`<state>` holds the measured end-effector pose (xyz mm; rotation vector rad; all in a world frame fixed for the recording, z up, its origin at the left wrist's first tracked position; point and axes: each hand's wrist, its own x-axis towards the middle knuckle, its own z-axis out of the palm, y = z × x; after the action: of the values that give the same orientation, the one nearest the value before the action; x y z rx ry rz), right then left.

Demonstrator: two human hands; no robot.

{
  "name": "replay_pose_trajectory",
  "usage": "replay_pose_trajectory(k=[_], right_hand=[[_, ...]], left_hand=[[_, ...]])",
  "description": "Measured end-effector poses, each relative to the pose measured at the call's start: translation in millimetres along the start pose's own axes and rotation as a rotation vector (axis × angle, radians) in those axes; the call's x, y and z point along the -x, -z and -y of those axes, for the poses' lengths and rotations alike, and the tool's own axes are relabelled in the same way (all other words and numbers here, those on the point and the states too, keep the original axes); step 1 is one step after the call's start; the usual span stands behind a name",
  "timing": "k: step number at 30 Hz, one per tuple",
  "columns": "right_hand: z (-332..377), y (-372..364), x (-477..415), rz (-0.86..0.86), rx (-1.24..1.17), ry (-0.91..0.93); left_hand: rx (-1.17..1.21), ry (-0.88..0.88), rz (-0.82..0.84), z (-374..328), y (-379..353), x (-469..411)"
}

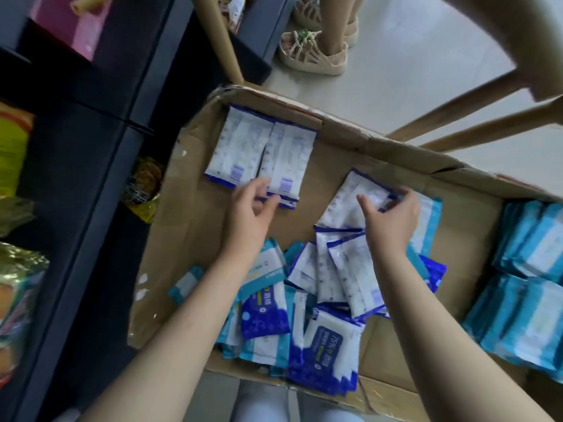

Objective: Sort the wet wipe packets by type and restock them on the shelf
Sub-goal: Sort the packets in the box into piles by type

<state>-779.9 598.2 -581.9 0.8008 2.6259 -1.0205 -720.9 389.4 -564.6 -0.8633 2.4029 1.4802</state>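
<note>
The right hand [393,214] is pinching a blue-edged packet [347,202] in the box [195,233] — long axis roughly parallel to the sorted row [262,153] lying leftward, where the loose-fingered, empty left hand [253,205] is hovering.

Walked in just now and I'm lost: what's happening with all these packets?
A person is sorting wet wipe packets inside a cardboard box. The right hand grips a dark-blue-edged packet near the middle, while the left hand is at the near edge of two neat stacks of the same kind. A mixed pile lies nearest the person, and light blue stacks line the right side.
</note>
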Motion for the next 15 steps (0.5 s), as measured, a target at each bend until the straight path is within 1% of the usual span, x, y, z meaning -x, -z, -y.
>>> replay_pose_trajectory(k=[1, 2, 3, 4, 5, 8, 11, 13, 15], right_hand=[[-10.3, 8.0, -2.2, 0.014, 0.021, -0.025], [-16.6, 13.8, -3.8, 0.04, 0.05, -0.029], [-20.3, 17.1, -5.7, 0.061, 0.082, -0.027], [-21.3, 19.2, -6.9, 0.073, 0.102, -0.029], [-21.4, 20.5, -8.3, 0.079, 0.108, -0.032], [-22.5, 22.7, -11.6, 0.121, 0.124, -0.021], [-25.1, 27.0, -16.7, 0.196, 0.142, -0.006], [-27.3, 30.2, -20.3, 0.223, 0.142, -0.004], [-30.8, 31.6, -24.8, 0.23, 0.128, -0.004]], left_hand=[[0.054, 0.141, 0.158, -1.8, -11.6, 14.8], [0.036, 0.247, 0.287, -1.5, -23.3, 28.5], [-0.006, 0.312, 0.378, -0.6, -34.5, 40.9], [-0.042, 0.345, 0.425, 0.7, -44.8, 51.2], [-0.075, 0.351, 0.438, -0.4, -53.5, 60.6], [-0.257, 0.299, 0.377, -1.8, -77.4, 77.3], [-0.355, 0.349, 0.331, -4.4, -93.4, 80.8], [-0.317, 0.393, 0.309, -3.8, -100.2, 79.5], [-0.18, 0.424, 0.28, -3.7, -101.9, 78.3]])
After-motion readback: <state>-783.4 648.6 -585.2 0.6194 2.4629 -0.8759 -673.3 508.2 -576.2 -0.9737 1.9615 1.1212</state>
